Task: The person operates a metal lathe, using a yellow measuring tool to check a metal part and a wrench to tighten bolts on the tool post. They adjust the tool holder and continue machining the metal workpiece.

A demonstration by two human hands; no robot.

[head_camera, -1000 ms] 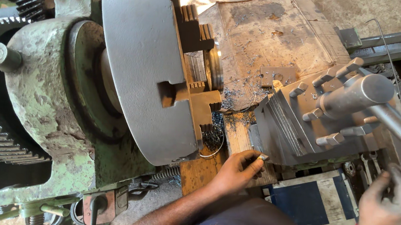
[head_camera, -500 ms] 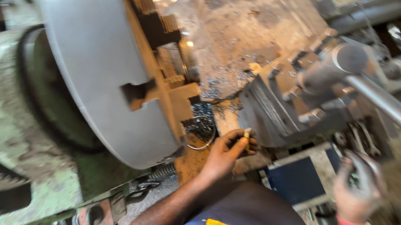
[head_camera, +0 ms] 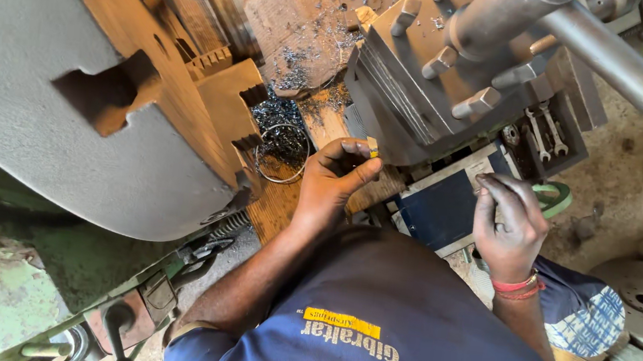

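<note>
Left hand (head_camera: 333, 186) pinched on small yellowish tool bit (head_camera: 373, 146), held just at near lower edge of tool post (head_camera: 462, 76), tip toward far right. Right hand (head_camera: 512, 222) farther right, fingers curled on green-rimmed handwheel (head_camera: 557, 198), whether clamped not clear. Chuck (head_camera: 90, 90) well left; swarf ring (head_camera: 282, 153) just left of thumb.

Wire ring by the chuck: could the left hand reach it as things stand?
Probably yes. The left hand sits just right of the wire ring, which lies open on metal shavings; nothing stands between them, though the chuck jaw crowds its far side.
</note>
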